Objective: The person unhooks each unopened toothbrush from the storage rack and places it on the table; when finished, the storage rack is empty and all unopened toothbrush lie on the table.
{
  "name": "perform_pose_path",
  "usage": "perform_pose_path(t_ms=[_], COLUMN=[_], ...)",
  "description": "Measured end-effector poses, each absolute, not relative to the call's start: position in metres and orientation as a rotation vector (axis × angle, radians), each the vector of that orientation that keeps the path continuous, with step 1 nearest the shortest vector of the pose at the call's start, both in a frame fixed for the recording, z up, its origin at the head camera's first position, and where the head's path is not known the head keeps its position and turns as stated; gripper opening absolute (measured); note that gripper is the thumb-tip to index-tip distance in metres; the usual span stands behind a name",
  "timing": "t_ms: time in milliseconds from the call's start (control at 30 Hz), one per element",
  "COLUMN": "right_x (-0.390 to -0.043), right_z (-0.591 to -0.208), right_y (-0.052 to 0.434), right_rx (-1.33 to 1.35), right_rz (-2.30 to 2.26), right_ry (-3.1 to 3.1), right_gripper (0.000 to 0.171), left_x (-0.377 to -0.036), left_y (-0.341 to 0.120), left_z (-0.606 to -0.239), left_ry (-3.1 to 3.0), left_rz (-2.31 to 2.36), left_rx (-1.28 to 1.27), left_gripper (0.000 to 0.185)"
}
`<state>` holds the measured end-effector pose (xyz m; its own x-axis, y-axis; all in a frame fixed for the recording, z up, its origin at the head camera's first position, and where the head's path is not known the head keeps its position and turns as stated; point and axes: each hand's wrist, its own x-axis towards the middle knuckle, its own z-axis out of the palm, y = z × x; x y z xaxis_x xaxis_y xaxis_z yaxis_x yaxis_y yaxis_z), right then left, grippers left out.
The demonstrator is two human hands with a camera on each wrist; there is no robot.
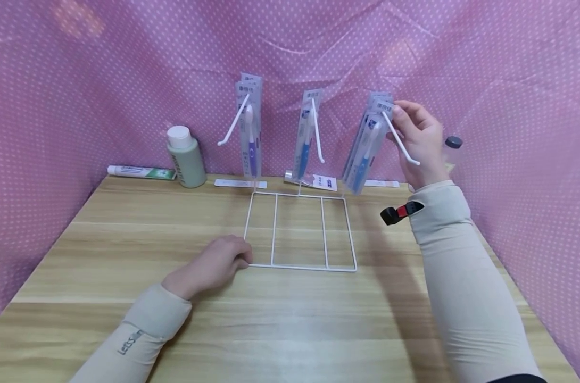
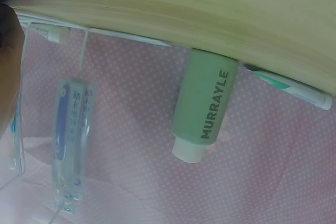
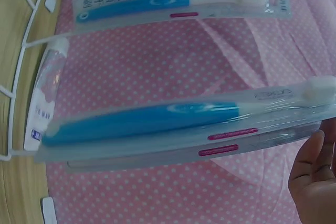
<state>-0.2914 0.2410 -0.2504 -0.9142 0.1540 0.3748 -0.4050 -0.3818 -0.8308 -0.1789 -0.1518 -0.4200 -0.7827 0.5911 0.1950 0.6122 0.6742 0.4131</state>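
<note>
A white wire rack [image 1: 299,266] stands on the wooden table, with three hooks at its back. Packaged toothbrushes hang from the hooks: purple ones [image 1: 250,133] on the left, a blue one [image 1: 305,138] in the middle, several blue ones [image 1: 364,154] on the right. My right hand [image 1: 400,114] is raised and pinches the top of the right packs [image 3: 157,121] at their hook [image 1: 405,146]. My left hand [image 1: 223,260] lies on the table with curled fingers holding the rack's front left corner.
A green bottle [image 1: 187,157] and a toothpaste tube [image 1: 139,171] sit at the back left against the pink dotted cloth. Another tube [image 1: 314,181] lies behind the rack. A clear bottle with a dark cap [image 1: 453,146] stands behind my right hand.
</note>
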Motion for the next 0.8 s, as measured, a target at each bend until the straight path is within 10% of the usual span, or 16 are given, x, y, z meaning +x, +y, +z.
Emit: perform_pose_path(t_ms=[800], right_x=[-0.254], right_z=[-0.259], right_y=[0.254], right_rx=[0.440], right_rz=[2.298], right_ry=[-1.718], right_gripper=[0.021], left_x=[-0.178], left_y=[-0.151], left_z=[-0.421], left_ry=[-2.826], left_rz=[-0.709], left_rx=[-1.025], left_gripper=[0.023])
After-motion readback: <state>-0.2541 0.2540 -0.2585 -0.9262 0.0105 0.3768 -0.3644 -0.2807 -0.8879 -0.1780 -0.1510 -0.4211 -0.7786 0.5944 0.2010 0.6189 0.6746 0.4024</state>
